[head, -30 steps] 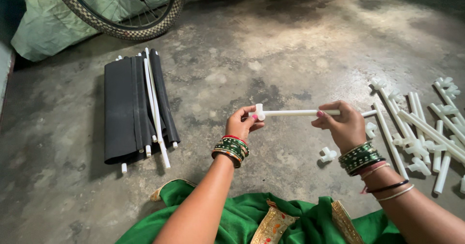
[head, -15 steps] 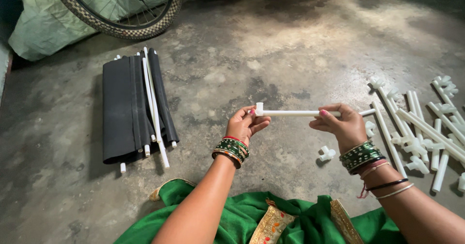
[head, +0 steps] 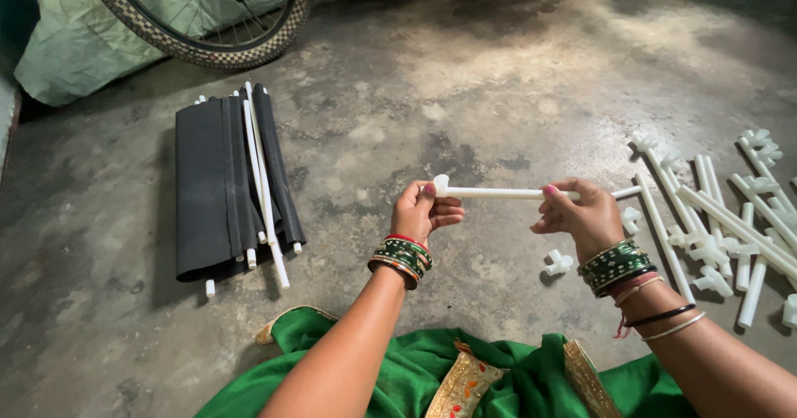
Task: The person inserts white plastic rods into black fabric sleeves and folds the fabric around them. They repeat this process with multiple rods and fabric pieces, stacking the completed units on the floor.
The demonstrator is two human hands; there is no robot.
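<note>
The floor [head: 498, 78] is grey, rough concrete. At the top a bicycle wheel [head: 207, 19] stands near a pale green sack [head: 58, 61]. On the left lies a folded black cloth [head: 220, 190] with thin white rods [head: 261, 177] on top of it. On the right a heap of white pipes [head: 730, 219] with knobby ends is spread out, and one small white joint [head: 558, 262] lies alone just beside the right wrist. A green dress [head: 498, 385] with gold trim fills the bottom.

The white pipe [head: 498, 192] is in the air, level, between the two hands — above the floor and in front of the knees. The left hand [head: 423, 215] pinches the end with the little cap [head: 441, 185], fingers closed on it. The right hand [head: 581, 215] grips the pipe farther along, fingers wrapped round it, and a bit of pipe pokes out past that hand.

The pipe looks light, hard and smooth — likely plastic. It seems stiff and does not sag. It may slip or roll in the fingers, so a firm hold near each end looks best. The cap end may be the loose part.
</note>
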